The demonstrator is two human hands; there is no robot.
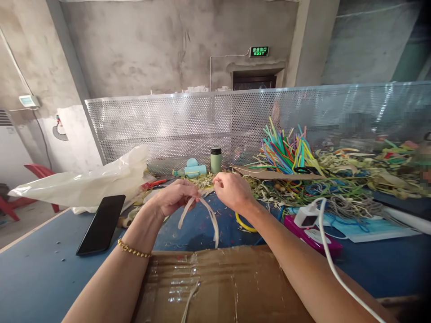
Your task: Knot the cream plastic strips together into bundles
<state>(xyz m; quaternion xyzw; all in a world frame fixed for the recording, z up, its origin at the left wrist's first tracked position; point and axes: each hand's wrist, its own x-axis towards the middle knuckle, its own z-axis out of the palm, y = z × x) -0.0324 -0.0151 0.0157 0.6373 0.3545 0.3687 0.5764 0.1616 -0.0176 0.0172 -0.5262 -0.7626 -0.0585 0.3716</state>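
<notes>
Cardboard: a brown, tape-streaked sheet [256,287] is lying nearest the body, and a thin pale strand [190,298] is resting on it.
Left hand: the left hand [180,196] is pinching a pale strip [214,224] between nearly closed fingers; a gold bead bracelet [133,249] is circling the wrist.
Pale strip: it is hanging from the left fingertips in two tails, just beyond the cardboard's far edge.
Right hand: the right hand [233,189] is hovering just beside the left, holding its fingers bent in toward the thumb; whether they are gripping anything, I cannot tell.
Tabletop: the blue table [40,280] is carrying a black phone [101,224] left of the hands and a yellow loop [245,223] below the right wrist.
Right side: a white plug [307,216] is sitting on a magenta box [328,244], near a blue mask [377,229].
Beyond the hands: a white plastic bag [101,177], a green bottle [216,160] and colourful stems [289,150] are standing or lying among loose fibres [343,163].
Background: a perforated metal screen [175,119] is running across, and an exit sign [259,52] is glowing on the wall [134,49].
</notes>
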